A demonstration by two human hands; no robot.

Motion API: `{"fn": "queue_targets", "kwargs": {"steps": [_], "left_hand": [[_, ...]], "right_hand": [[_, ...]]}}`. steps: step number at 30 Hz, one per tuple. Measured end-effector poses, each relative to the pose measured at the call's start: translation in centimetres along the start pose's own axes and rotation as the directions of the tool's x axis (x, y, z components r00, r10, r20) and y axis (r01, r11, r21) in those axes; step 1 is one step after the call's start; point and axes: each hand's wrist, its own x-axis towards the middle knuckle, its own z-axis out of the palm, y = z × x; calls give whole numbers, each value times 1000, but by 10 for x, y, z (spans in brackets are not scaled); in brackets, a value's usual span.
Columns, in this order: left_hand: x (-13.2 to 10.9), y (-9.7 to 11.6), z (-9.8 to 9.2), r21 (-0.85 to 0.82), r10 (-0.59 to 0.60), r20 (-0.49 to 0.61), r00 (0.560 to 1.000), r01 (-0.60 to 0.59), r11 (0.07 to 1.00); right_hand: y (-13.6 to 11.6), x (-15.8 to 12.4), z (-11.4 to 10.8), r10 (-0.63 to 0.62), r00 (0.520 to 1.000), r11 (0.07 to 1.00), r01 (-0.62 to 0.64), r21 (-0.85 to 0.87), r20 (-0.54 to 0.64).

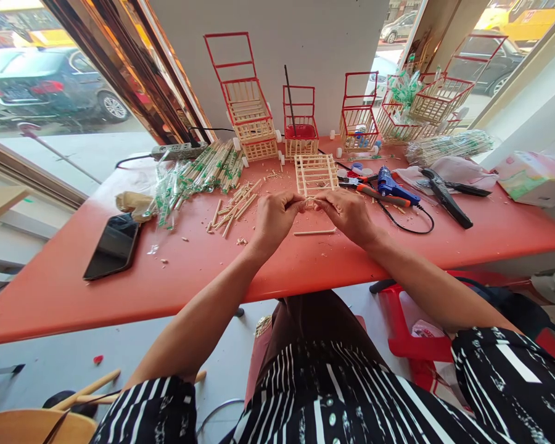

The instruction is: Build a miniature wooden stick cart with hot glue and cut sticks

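My left hand [277,217] and my right hand [346,213] meet over the table with thumbs and fingers pinched together. A short pale wooden stick [310,201] shows between the fingertips, its ends covered by them. Just beyond lies a flat lattice [316,176] of glued wooden sticks; whether the fingertips touch its near edge is hard to see. One loose stick [314,232] rests on the table below my hands. To the left are several cut sticks [235,209] in a loose pile.
Red-trimmed stick carts [254,117] stand along the back of the red table [203,271]. Pliers [374,190], a blue glue gun [394,186] and a black-handled tool [446,196] lie right. Wrapped chopsticks [213,166] and a phone [113,245] lie left.
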Motion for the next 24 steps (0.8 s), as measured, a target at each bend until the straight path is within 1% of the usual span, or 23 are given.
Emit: {"fn": "queue_targets", "kwargs": {"steps": [5, 13, 19, 24], "left_hand": [[1, 1, -1, 3, -11, -13, 1000, 11, 1000], [1, 3, -3, 22, -40, -16, 999, 41, 999], [0, 7, -3, 34, -39, 17, 999, 39, 999], [-1, 3, -1, 31, -32, 22, 999, 32, 999]], "right_hand": [[3, 0, 1, 0, 1000, 1000, 0, 6, -17], [6, 0, 2, -16, 999, 999, 15, -44, -30], [4, 0, 1, -54, 998, 998, 52, -44, -33], [4, -2, 1, -46, 999, 998, 44, -51, -26]]}}
